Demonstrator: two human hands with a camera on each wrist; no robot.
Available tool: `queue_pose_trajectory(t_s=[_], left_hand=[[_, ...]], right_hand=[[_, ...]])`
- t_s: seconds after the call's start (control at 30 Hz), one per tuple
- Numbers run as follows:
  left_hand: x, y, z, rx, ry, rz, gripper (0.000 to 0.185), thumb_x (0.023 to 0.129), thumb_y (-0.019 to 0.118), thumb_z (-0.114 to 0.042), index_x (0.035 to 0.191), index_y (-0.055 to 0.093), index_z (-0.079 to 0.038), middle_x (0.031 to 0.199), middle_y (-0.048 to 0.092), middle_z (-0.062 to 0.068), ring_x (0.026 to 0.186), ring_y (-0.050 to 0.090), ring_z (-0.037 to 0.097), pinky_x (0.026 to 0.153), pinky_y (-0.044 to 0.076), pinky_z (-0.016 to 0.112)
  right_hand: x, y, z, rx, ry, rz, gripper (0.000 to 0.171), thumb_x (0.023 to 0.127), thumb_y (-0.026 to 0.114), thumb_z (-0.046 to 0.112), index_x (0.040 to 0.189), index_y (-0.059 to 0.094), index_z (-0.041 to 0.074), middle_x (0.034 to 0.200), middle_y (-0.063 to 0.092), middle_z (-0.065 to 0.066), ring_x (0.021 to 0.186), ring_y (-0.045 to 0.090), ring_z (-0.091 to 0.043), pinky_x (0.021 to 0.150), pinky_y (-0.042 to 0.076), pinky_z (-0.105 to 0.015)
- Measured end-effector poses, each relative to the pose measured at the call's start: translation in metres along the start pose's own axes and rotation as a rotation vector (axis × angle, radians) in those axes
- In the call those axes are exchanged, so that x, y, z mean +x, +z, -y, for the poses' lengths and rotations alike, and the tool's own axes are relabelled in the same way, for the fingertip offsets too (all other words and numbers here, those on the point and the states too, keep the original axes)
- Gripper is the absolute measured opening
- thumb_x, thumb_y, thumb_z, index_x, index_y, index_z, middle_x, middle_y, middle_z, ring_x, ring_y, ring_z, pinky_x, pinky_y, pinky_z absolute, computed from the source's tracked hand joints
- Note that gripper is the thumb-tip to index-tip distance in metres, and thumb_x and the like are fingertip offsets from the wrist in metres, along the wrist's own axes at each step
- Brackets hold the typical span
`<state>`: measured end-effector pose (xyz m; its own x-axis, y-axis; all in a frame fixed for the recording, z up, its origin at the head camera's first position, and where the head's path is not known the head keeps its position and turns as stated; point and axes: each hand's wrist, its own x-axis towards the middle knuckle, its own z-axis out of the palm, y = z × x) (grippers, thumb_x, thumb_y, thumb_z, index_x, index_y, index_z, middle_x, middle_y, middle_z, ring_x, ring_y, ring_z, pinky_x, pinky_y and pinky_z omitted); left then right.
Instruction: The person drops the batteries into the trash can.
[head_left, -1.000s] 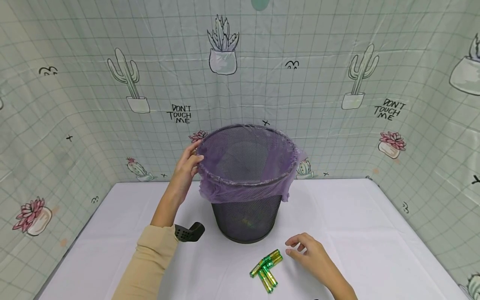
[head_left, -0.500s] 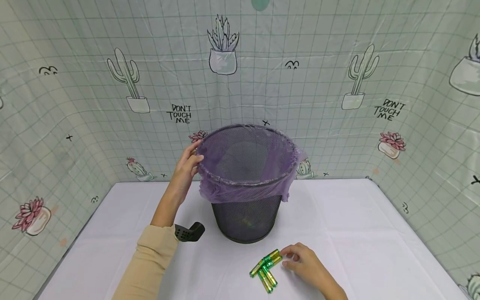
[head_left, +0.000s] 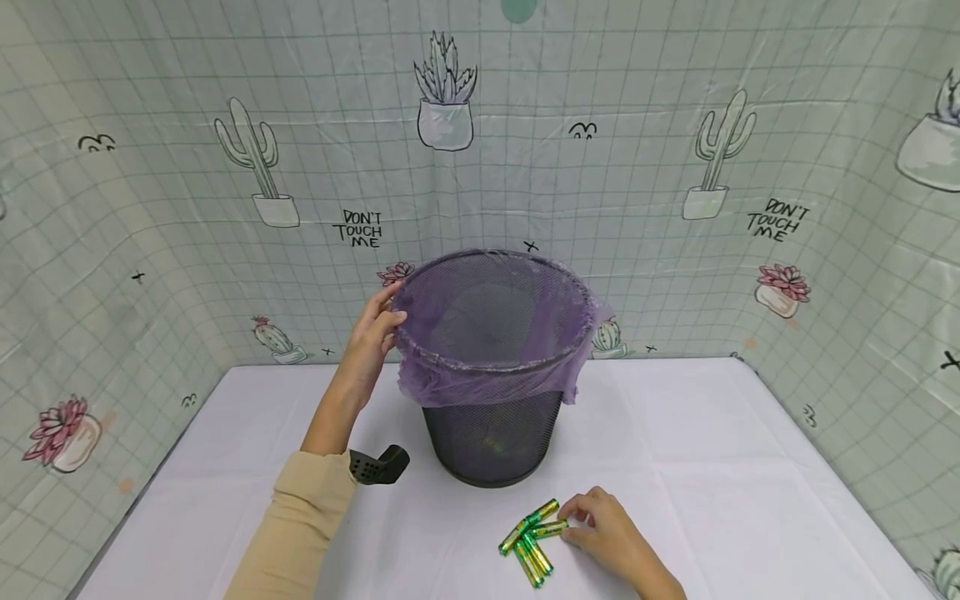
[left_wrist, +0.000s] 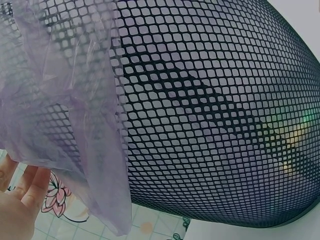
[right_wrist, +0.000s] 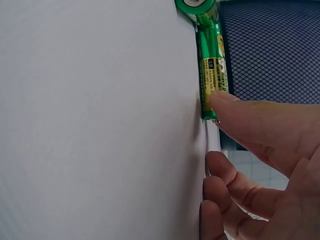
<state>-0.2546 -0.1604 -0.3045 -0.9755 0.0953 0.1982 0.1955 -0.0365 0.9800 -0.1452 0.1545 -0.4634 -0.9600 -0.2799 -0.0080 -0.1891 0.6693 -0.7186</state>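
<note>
A black mesh wastebasket (head_left: 487,442) with a purple bin liner (head_left: 495,387) folded over its rim stands upright on the table. My left hand (head_left: 367,342) grips the left side of the rim through the liner, thumb on top. Several green and gold batteries (head_left: 532,560) lie in a loose cluster in front of the basket. My right hand (head_left: 611,533) pinches the right end of one battery (head_left: 549,529); in the right wrist view the thumb lies on that battery (right_wrist: 212,85), and the index finger behind it is hidden.
A white cloth (head_left: 697,467) covers the table. Behind and at both sides hangs a grid-patterned sheet with cactus drawings (head_left: 637,167). A black perforated wrist mount (head_left: 378,464) juts from the left sleeve. Blurred green and gold colour (left_wrist: 295,130) shows through the mesh low in the basket.
My right hand has moved down and left to the batteries. One battery has swung apart from the one beside it, its right end now between thumb and finger. The left hand stays still.
</note>
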Motion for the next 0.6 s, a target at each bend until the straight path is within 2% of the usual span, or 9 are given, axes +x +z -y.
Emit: queue_pose_trajectory(t_s=[0.3,0.6], left_hand=[[0.0000,-0.0003,0.0007,-0.009,0.006,0.003,0.055,0.091,0.042,-0.019,0.145,0.029,-0.018,0.132,0.036,0.006,0.125,0.036,0.026,0.106,0.026,0.043],[-0.0001,0.0004,-0.0006,-0.008,0.003,-0.001,0.056,0.091,0.041,-0.018,0.145,0.029,-0.017,0.131,0.036,0.008,0.126,0.035,0.026,0.107,0.025,0.042]], right_hand=[[-0.0031,-0.0014,0.0018,0.003,0.062,0.011,0.017,0.074,0.071,0.011,0.090,0.066,0.006,0.083,0.049,-0.001,0.077,0.040,-0.014,0.064,0.035,-0.020],[-0.0050,-0.0025,-0.0009,-0.017,0.020,0.009,0.014,0.075,0.072,0.014,0.086,0.066,0.007,0.083,0.050,0.000,0.077,0.041,-0.013,0.065,0.036,-0.020]])
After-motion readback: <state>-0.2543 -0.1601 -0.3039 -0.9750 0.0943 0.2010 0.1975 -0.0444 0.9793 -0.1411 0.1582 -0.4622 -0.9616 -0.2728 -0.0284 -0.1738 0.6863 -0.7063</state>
